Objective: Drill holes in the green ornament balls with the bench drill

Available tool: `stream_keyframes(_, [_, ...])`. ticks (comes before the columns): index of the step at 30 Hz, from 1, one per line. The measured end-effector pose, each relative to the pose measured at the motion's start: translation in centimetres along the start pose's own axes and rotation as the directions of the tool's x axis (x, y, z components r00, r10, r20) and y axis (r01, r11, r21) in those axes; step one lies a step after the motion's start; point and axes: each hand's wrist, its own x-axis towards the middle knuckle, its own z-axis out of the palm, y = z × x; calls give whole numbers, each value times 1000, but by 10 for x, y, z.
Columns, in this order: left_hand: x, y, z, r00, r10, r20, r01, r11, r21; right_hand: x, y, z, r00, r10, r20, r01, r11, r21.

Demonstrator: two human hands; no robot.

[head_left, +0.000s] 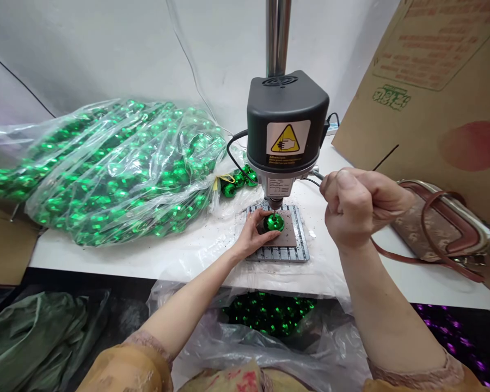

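While the left hand point(251, 234) pinches a shiny, faceted green bauble point(274, 222) right under the mini drill press point(286, 122) chuck, on its brown pad point(289, 238), the right hand point(353, 209) is fisted round the feed lever point(316, 175) beside the head. Looks like mid-drilling to me. A slick round ball wants a steady hold.

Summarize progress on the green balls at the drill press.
Done, probably: balls in the lower bag. In hand: left hand holds one ball under the drill press; right hand grips its lever. Left: the full bag on the table.
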Motion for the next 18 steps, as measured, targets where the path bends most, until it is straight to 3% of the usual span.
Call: stream_keyframes(18, [-1,0,0,1000,15,19,-15,1000,8,-21,17,-13,979,-195,57,194,981,8])
